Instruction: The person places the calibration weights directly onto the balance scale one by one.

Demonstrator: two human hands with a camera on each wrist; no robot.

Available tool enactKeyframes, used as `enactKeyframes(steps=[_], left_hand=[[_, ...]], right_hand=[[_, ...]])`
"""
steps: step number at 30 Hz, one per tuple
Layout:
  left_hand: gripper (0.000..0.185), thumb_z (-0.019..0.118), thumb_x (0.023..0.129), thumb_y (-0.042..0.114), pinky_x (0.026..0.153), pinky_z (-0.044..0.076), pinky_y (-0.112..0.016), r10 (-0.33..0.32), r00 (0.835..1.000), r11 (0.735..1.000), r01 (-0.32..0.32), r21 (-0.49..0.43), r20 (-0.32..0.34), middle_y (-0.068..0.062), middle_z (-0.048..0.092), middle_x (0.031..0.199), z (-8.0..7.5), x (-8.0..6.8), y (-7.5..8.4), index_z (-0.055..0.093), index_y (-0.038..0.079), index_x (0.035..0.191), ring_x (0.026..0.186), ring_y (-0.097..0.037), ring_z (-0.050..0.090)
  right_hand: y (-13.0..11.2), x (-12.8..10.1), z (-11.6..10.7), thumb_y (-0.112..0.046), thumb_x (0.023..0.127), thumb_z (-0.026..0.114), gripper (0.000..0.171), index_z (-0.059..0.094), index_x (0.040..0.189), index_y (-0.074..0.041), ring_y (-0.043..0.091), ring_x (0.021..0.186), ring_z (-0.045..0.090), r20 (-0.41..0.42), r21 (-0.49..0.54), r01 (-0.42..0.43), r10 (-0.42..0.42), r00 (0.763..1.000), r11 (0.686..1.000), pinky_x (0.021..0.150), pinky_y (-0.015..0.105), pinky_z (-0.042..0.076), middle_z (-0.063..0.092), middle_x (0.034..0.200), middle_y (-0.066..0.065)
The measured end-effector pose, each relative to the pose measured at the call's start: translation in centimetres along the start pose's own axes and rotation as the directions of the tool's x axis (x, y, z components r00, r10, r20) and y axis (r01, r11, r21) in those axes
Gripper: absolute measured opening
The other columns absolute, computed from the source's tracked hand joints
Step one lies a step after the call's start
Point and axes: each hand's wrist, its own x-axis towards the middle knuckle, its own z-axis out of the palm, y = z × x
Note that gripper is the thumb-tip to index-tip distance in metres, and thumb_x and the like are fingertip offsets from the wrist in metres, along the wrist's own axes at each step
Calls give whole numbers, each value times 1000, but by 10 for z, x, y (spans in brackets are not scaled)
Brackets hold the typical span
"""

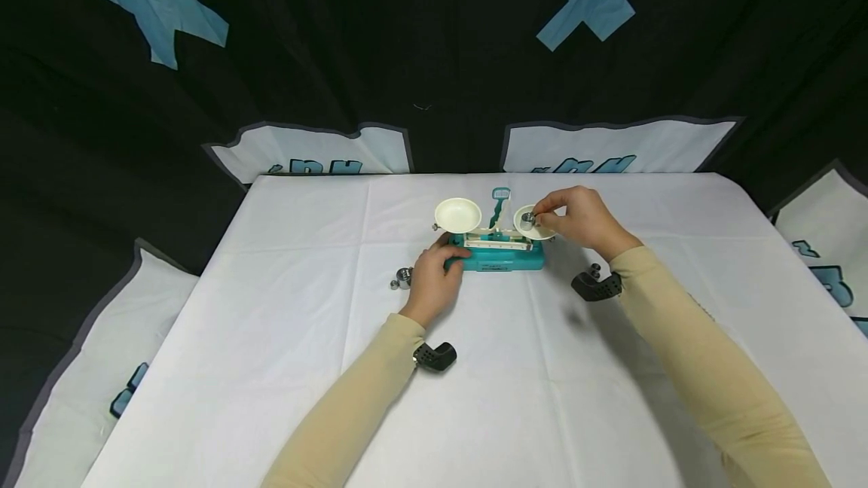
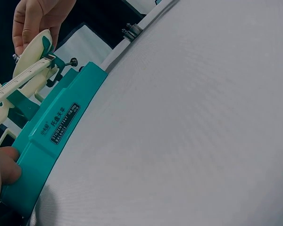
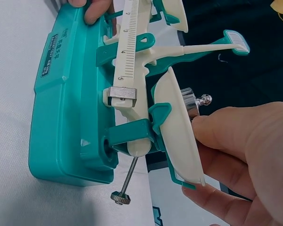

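Observation:
A teal student tray balance (image 1: 498, 258) with two cream pans stands near the far side of the table. My left hand (image 1: 434, 285) grips the left end of its base, and the fingertips (image 3: 96, 12) show there in the right wrist view. At the right pan (image 1: 545, 233), my right hand (image 1: 583, 221) pinches a shiny metal weight (image 3: 188, 98) with a knobbed top, which sits on the pan. The fingertips on the weight's far side are hidden in the right wrist view. The left pan (image 1: 457, 215) holds nothing visible.
Left of my left hand, several metal weights (image 1: 403, 275) stand on the white tablecloth (image 1: 271, 337). Small dark weights (image 1: 594, 269) stand right of the balance, partly behind my right wrist's black camera (image 1: 597, 287). A black curtain (image 1: 434, 59) hangs beyond the table.

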Motion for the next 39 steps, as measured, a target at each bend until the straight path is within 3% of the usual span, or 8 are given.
enactKeyframes(steps=[13, 20, 27, 39], left_hand=[[22, 57, 93, 0, 120, 30, -66, 2, 1000, 1000, -2, -6, 0, -25, 55, 148, 1, 0, 1, 76, 1, 104, 140, -39, 52], [22, 57, 93, 0, 120, 31, -66, 6, 1000, 1000, -6, -13, 2, -26, 55, 148, 1, -1, 0, 76, 1, 105, 141, -39, 52], [22, 58, 93, 1, 120, 31, -65, -4, 1000, 1000, 4, 1, 3, -25, 55, 148, -1, -1, 0, 76, 2, 106, 141, -39, 52], [23, 57, 94, 1, 120, 33, -61, 0, 1000, 1000, 0, -5, 7, -25, 55, 148, 0, -1, 0, 76, 2, 106, 140, -40, 52]], right_hand=[[-1, -4, -4, -12, 96, 64, 23, 76, 113, -3, 31, 109, 60, 2, -15, -1, 1, 1000, 1000, 83, 37, 49, 74, 120, 19], [2, -14, -24, -14, 97, 64, 25, 75, 117, -4, 32, 113, 59, -47, -25, 5, -6, 999, 1000, 86, 43, 48, 73, 122, 20], [18, -31, -44, -17, 97, 65, 25, 75, 116, -5, 31, 104, 63, -94, -42, -19, 15, 995, 999, 79, 37, 50, 73, 122, 20], [52, -60, -62, -21, 98, 62, 31, 72, 122, -3, 38, 127, 54, -118, -30, -113, 109, 987, 993, 93, 53, 48, 64, 135, 23]])
